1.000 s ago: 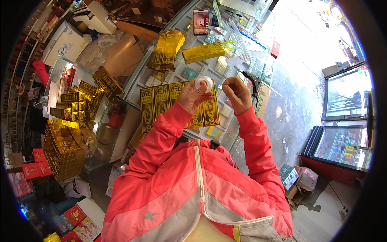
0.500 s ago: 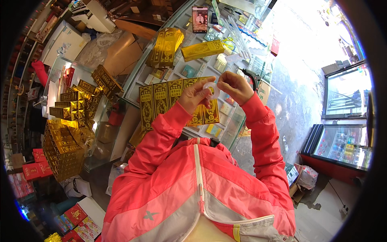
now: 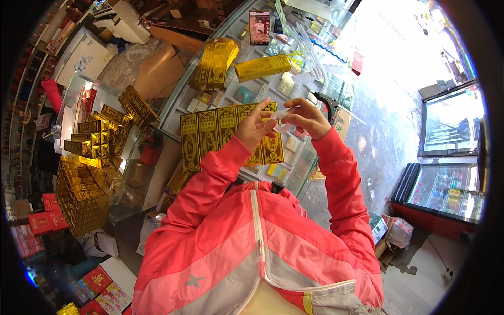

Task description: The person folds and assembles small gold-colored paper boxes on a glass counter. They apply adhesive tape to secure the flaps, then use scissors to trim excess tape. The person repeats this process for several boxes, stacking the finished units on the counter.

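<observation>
A roll of clear tape [image 3: 283, 127] is held up between my hands, above the counter. My left hand [image 3: 254, 127] pinches the roll's left side, with one finger pointing up. My right hand [image 3: 308, 119] has its fingers closed on the roll's right upper edge. Beneath them, several gold patterned boxes [image 3: 208, 128] stand side by side in a row on the glass counter [image 3: 176, 113]. My hands and sleeves hide parts of the boxes on the right of the row.
Farther back lie a stack of gold flat cartons [image 3: 214, 60], a single gold box [image 3: 262, 67] and a phone [image 3: 260, 28]. A black-handled tool [image 3: 329, 105] rests right of my right hand. More gold boxes [image 3: 81, 194] are piled at left. Glass-fronted cabinets [image 3: 446, 191] stand right.
My right hand has shifted slightly down and its fingers have moved onto the roll. The tape roll has turned and moved a little right. My left hand's index finger has lifted.
</observation>
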A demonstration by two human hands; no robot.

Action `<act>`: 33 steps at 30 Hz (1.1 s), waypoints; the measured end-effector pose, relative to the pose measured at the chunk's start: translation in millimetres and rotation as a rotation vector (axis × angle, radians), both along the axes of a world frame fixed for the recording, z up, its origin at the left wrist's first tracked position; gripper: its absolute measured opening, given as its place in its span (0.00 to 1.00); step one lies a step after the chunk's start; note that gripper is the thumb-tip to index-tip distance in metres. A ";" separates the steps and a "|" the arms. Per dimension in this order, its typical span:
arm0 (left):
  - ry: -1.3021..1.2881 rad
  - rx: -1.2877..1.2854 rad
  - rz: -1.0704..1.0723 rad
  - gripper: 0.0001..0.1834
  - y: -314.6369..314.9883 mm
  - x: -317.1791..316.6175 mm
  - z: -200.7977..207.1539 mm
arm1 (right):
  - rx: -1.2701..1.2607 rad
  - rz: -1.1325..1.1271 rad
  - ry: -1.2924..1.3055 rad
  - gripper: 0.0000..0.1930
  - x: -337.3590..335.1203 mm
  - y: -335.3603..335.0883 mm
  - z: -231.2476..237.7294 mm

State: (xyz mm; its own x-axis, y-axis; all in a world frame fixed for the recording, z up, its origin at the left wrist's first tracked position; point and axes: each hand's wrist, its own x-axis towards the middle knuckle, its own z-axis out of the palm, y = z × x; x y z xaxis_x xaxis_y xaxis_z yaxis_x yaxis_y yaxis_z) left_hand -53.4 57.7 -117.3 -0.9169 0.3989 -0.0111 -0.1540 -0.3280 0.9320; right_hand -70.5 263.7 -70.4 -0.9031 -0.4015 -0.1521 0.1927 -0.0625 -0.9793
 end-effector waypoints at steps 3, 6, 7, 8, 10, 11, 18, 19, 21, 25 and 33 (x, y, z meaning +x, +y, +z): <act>-0.063 -0.036 0.077 0.35 -7.6 2.0 -12.5 | 0.309 -0.137 0.266 0.16 -27.9 27.0 -19.4; -0.062 -0.171 0.089 0.32 -28.9 9.5 -25.9 | 0.724 -0.356 0.428 0.18 -76.7 72.4 -45.4; -0.077 -0.187 0.108 0.30 -36.8 13.7 -29.9 | 0.860 -0.435 0.441 0.18 -95.0 88.8 -56.4; -0.072 -0.215 0.138 0.29 -45.0 18.1 -33.4 | 0.957 -0.499 0.460 0.19 -108.3 106.3 -69.0; -0.059 -0.269 0.203 0.27 -61.4 26.4 -39.4 | 1.077 -0.607 0.251 0.22 -142.3 136.8 -96.4; -0.075 -0.288 0.235 0.26 -69.8 30.6 -41.8 | 1.105 -0.630 0.189 0.23 -154.5 151.5 -111.0; -0.092 -0.421 0.424 0.22 -117.5 52.6 -57.5 | 1.219 -0.560 -0.022 0.22 -195.8 190.4 -157.9; -0.065 -0.464 0.454 0.22 -121.7 53.7 -57.4 | 1.413 -0.584 0.163 0.21 -191.5 185.4 -154.5; -0.080 -0.699 0.490 0.22 -125.3 54.8 -54.4 | 1.492 -0.587 0.299 0.21 -182.0 172.4 -135.3; 0.528 -1.211 0.437 0.27 -103.4 49.7 -49.1 | 1.168 -0.588 0.772 0.16 -143.1 91.3 -103.4; 0.615 -1.588 0.180 0.40 -60.9 33.6 -80.0 | 0.941 0.054 0.774 0.36 27.1 -120.7 -129.1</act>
State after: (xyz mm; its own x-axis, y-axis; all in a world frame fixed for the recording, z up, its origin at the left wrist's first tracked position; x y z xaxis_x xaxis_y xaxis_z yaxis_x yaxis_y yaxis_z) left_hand -19.8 -3.1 -197.3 -0.9662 0.2447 0.0808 0.2572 0.9363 0.2391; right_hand -43.4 143.0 -199.5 -0.8695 -0.4647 0.1671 -0.4816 0.7233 -0.4949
